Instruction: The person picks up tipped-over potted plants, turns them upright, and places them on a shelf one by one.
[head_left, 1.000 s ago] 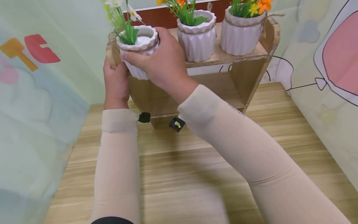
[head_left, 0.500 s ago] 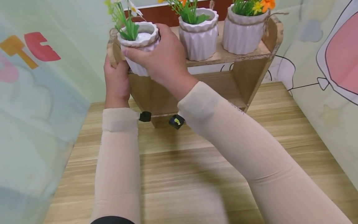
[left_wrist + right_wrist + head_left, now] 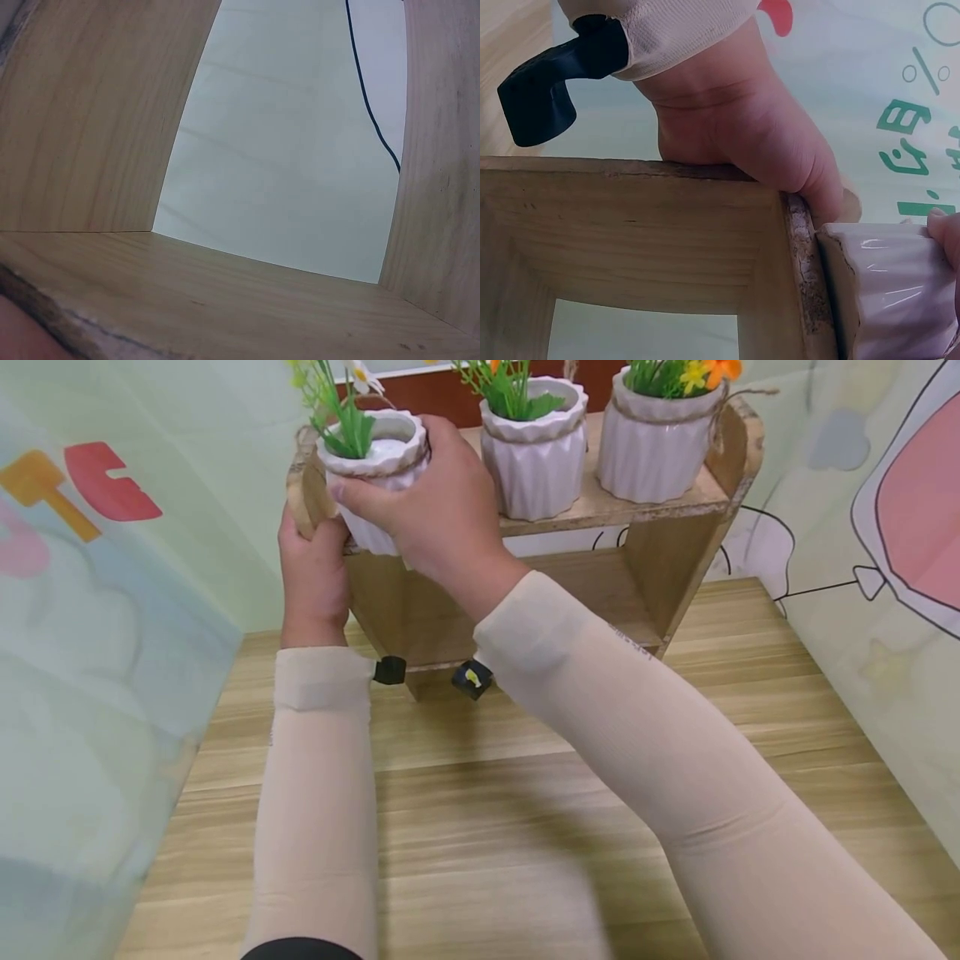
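A small wooden shelf stands in front of me, and my left hand grips its left side near the top; the fingers behind the panel are hidden. My right hand holds a white fluted flowerpot by its upper side, thumb in front. White daisies and green leaves rise from that pot. In the right wrist view the base of the white pot is close to the shelf top; whether they touch I cannot tell. The left wrist view looks into a shelf compartment.
Two more white pots, a middle one and a right one with orange and yellow flowers, stand on the shelf top. The shelf rests on a wood-grain surface between a left printed wall and a right one.
My right hand and the held pot have moved slightly away from me, back over the shelf's left end. The left hand keeps its grip. The whole head view has shifted a little.
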Demonstrator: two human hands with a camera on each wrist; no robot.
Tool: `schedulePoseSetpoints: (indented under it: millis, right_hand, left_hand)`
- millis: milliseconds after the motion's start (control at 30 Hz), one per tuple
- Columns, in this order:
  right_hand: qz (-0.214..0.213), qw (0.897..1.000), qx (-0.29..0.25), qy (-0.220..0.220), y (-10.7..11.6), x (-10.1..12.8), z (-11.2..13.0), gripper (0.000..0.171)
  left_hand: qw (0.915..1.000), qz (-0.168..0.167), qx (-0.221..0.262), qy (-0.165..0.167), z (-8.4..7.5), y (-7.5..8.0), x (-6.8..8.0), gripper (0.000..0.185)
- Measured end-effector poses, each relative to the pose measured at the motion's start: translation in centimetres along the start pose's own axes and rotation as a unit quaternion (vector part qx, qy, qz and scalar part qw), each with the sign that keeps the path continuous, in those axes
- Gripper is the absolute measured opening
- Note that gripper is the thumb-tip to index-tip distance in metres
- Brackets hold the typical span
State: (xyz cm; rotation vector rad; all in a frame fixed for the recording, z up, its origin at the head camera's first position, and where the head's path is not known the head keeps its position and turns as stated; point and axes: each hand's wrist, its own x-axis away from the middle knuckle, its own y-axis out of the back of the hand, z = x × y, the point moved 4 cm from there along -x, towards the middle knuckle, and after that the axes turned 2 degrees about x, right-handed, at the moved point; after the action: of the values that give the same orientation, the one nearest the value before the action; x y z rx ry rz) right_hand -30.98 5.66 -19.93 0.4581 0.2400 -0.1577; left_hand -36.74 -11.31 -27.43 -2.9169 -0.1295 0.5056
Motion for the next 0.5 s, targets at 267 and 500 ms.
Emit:
schedulePoseSetpoints:
  millis: [267, 500]
  right_hand:
    - [-0.003, 1.0, 0.011, 0.0, -0.18, -0.36, -0.04, 0.09]
    - [-0.003, 1.0, 0.025, -0.004, -0.33, -0.55, -0.13, 0.092]
  left_hand:
    - [0.9998, -0.004, 0.018, -0.001, 0.19, 0.0, -0.2, 0.047]
    - [0.9999, -0.006, -0.01, 0.002, 0.22, 0.17, -0.2, 0.048]
